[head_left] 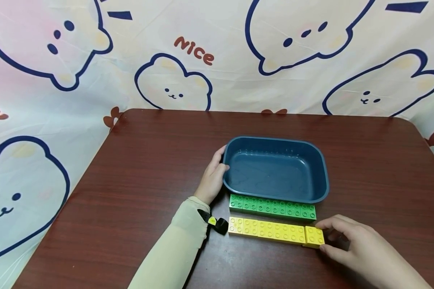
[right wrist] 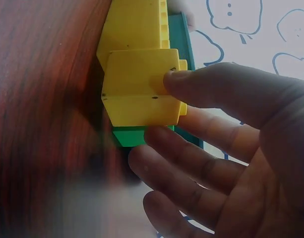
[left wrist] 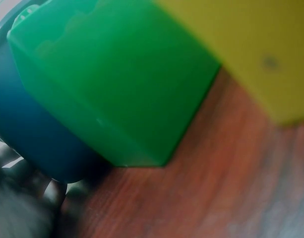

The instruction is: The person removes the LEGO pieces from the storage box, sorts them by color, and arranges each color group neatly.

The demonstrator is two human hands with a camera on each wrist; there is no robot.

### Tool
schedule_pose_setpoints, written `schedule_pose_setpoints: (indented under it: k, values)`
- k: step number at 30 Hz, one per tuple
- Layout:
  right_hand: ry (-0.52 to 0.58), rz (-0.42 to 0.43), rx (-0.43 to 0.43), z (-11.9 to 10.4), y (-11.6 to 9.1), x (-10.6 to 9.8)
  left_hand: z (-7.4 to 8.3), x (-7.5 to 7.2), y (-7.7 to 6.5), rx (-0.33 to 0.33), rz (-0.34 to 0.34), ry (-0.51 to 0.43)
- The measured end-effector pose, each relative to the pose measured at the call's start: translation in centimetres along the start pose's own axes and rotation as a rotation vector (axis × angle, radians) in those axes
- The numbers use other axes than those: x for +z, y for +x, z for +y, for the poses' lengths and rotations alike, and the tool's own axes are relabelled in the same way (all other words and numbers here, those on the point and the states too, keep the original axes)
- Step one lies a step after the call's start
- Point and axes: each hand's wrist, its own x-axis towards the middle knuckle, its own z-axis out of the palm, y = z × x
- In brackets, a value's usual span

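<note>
A blue plastic basin point(head_left: 275, 170) stands on the table, and nothing lies in it. My left hand point(head_left: 211, 176) grips its left end, thumb over the rim and fingers along the outer wall. Right in front of the basin lies a row of green toy bricks point(head_left: 273, 207). Parallel to it and nearer to me runs a row of yellow toy bricks point(head_left: 265, 230). At that row's right end, my right hand point(head_left: 354, 241) pinches a yellow brick point(head_left: 314, 237) between thumb and forefinger. In the right wrist view this yellow brick point(right wrist: 142, 87) sits slightly out of line with the row.
Everything stands on a dark brown wooden table point(head_left: 148, 160) with rounded far corners. Behind it hangs a pale cloth point(head_left: 228, 80) printed with cartoon bears. A black strap with a small camera point(head_left: 220, 225) is on the left wrist, close to the yellow row's left end.
</note>
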Motion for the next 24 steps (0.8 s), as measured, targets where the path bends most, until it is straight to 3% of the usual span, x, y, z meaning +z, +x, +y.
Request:
schedule_pose_setpoints:
  k: [9,24]
  values:
    - [-0.005,0.063,-0.061,0.00,0.08,0.39,0.02,0.04,0.01,0.001,0.000,0.006]
    - [0.008,0.018,-0.016,-0.02,0.11,0.56,-0.23,-0.07,0.13,0.008,0.004,0.003]
